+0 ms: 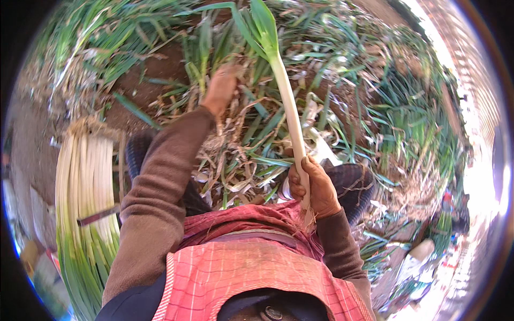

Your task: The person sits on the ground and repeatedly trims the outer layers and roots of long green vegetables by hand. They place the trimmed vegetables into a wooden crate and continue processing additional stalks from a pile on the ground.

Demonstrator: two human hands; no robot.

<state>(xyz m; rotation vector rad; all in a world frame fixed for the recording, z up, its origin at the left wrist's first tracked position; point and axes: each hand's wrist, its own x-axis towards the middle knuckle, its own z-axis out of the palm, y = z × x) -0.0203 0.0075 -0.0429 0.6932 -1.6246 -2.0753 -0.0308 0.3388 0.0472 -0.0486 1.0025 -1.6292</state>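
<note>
A long green onion with a white shank [290,100] stands nearly upright in my right hand [315,184], which grips it just above the roots, over my lap. Its green leaves fan out at the top. My left hand [223,86] is stretched forward, blurred, over untrimmed green onions [202,52] on the ground; whether its fingers hold anything cannot be told. Dry, peeled outer leaves [231,160] lie between my knees. On the left, a bundle of cleaned green onions [90,172] lies with roots away from me and green tops towards me.
Heaps of untrimmed green onions lie at the far left [120,36] and along the right [417,120]. A narrow dark bar [98,214] juts over the cleaned bundle beside my left sleeve. Bare soil [160,68] shows between the heaps.
</note>
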